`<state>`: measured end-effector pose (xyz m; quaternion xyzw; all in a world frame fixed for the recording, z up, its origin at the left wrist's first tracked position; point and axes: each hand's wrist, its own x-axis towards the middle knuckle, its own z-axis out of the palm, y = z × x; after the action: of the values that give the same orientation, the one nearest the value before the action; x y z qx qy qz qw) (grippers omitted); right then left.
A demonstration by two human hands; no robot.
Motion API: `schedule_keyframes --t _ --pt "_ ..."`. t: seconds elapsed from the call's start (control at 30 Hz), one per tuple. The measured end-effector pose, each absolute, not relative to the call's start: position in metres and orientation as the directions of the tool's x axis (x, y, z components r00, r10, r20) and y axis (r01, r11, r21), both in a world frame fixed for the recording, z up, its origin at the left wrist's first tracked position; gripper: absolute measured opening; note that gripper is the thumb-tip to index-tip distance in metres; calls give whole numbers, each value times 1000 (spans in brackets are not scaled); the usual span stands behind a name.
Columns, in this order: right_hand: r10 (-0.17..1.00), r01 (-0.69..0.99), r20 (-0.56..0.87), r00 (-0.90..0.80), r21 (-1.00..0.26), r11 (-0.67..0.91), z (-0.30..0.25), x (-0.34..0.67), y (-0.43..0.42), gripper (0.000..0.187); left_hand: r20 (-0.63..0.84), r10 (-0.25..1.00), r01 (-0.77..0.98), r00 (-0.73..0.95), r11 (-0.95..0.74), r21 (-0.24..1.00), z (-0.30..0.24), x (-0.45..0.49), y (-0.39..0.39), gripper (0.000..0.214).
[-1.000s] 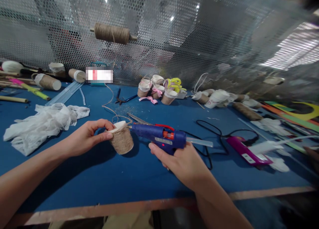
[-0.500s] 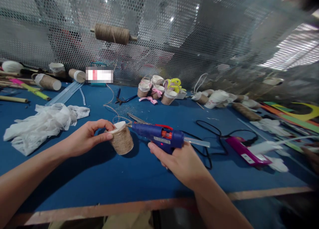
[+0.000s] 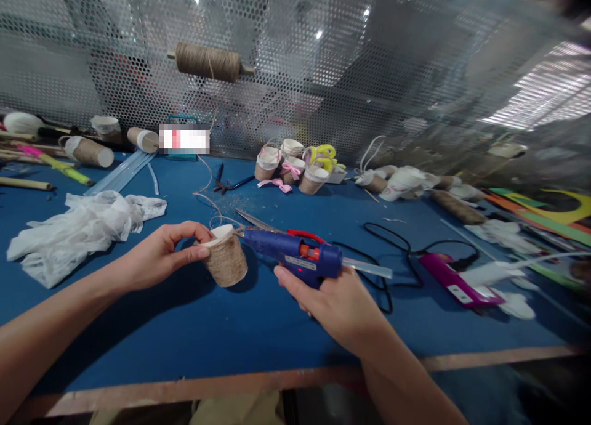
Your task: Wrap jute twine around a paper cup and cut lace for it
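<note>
Brown, coarse twine (image 3: 227,265) coats the tapered white paper cup (image 3: 223,232) our left hand (image 3: 168,251) pinches at the top above the smooth blue table (image 3: 221,345), our right hand (image 3: 339,299) gripping a blue plastic glue gun (image 3: 281,247).

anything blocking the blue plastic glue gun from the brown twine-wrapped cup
Nothing visible: the blue plastic glue gun, in the right hand, has its nozzle close beside the brown twine-wrapped cup. Loose brown twine lies behind.
</note>
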<state>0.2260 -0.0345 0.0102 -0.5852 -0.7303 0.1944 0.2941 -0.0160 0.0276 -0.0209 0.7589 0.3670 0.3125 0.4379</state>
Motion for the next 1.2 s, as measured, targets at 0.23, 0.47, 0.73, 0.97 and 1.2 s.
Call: schedule_keyframes --t 0.23,0.47,0.73,0.97,1.2 --pt "966 745 213 -146 -619 249 10 225 -36 16 142 831 282 538 -336 899 -21 -16 27 16" --pt "971 751 197 -138 -617 232 11 225 -36 17 143 830 281 539 -337 899 -20 -15 27 15" --pt "961 738 240 -137 -623 261 3 226 -33 21 143 830 275 539 -334 902 -22 -17 28 17" --pt "966 742 221 -135 -623 247 9 227 -34 19 151 827 278 541 -346 896 -23 -16 28 17" --pt "974 732 190 -122 -645 218 9 226 -34 18 145 824 271 547 -338 901 -22 -16 28 17"
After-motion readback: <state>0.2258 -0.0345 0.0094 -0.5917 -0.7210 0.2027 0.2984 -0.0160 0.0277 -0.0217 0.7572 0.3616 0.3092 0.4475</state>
